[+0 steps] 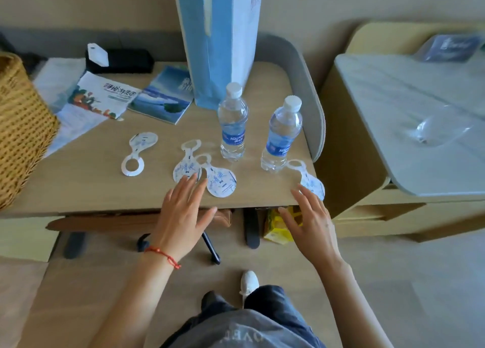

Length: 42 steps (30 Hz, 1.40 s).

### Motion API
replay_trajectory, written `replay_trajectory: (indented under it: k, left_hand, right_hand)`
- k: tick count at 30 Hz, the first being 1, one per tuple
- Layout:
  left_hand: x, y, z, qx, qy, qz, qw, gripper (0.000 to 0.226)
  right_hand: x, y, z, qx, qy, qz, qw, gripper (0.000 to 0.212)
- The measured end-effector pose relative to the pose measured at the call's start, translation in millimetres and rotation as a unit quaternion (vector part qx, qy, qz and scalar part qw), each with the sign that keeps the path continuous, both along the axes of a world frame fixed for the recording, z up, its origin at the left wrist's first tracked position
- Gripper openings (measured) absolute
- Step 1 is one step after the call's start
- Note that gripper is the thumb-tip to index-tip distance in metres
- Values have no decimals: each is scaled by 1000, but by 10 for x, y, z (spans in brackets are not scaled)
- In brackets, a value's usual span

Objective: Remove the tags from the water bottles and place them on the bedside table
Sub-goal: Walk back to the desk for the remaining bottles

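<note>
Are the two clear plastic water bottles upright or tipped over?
Upright. The left clear plastic water bottle and the right one stand on the wooden table, white caps up.

I stand on a pale wood floor (393,282). The wall (78,4) in front of me is plain beige. My wooden table (86,187) is against it, with a gray padded edge (301,67) curving round its right side. Under the table I see dark chair legs (211,245) and a yellow box (278,229). To my right is a light wood cabinet (349,138) with a gray top (393,111). A woven basket (21,127) sits on my left. Soft daylight fills the room.
</note>
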<state>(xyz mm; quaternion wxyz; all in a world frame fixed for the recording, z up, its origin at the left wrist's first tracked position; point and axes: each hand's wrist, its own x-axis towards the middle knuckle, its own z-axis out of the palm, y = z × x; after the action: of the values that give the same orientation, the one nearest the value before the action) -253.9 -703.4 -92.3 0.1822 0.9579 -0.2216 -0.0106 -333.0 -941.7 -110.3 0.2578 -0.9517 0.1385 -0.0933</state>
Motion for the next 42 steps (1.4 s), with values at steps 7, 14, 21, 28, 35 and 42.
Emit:
replay_trajectory:
  k: [7,14,21,28,35,42]
  left_hand:
    - [404,-357,102,-26,-24,22,999,62]
    - [744,-535,111,-181,33,54,981,62]
    - [1182,-699,201,-305,60,101,945,63]
    - [1515,-888,199,-364,55,85,926,56]
    - [1701,-943,142,-418,97,60,901,64]
    - [1779,-920,40,-431,124,72,891,68]
  right_hand:
    - [524,-427,144,-11,-27,34,999,45]
    - [874,-535,214,55,-25,-10,998,59]
    - [1160,-468,287,149,-48,-47,987,67]
    - [1374,-450,331,205,-86,-49,974,61]
    - [1478,-456,278,291,-62,-37,954,68]
    - [1573,-460,219,313,-92,-46,944,64]
